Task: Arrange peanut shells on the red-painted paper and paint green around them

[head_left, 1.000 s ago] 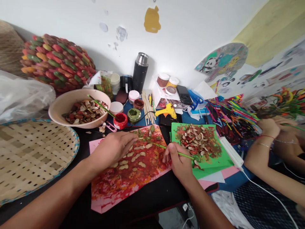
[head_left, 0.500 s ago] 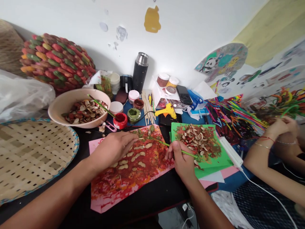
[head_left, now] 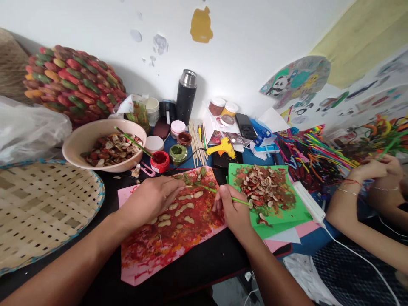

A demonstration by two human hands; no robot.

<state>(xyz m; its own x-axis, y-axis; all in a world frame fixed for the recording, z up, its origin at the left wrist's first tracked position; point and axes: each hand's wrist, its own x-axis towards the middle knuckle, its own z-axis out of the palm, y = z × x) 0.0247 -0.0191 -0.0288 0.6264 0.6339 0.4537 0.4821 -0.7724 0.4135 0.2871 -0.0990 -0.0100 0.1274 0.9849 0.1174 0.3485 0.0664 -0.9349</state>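
Note:
My right hand [head_left: 234,209] holds a thin green paintbrush [head_left: 212,190], its tip pointing left towards my other hand. Over the upper left of the paint-smeared pink paper [head_left: 137,272] is my left hand [head_left: 159,195], fingers bent and pressed together; what they pinch, if anything, is hidden. Several plain peanut shells [head_left: 184,208] lie on the paper, and a few green-painted shells [head_left: 199,176] are near its top edge. Right of my right hand, a green sheet [head_left: 270,225] carries a heap of shell halves [head_left: 259,185], some painted red.
Behind the paper stand a red paint jar [head_left: 160,161] with a green brush in it and a green paint jar [head_left: 178,154]. A bowl of shells [head_left: 73,148] and a woven tray [head_left: 41,204] are left. A yellow glue gun [head_left: 223,148] lies behind. Another person's arms [head_left: 347,195] are right.
My right hand and the paintbrush have moved left, from over the green sheet's edge towards my left hand. My left hand stays nearly in place.

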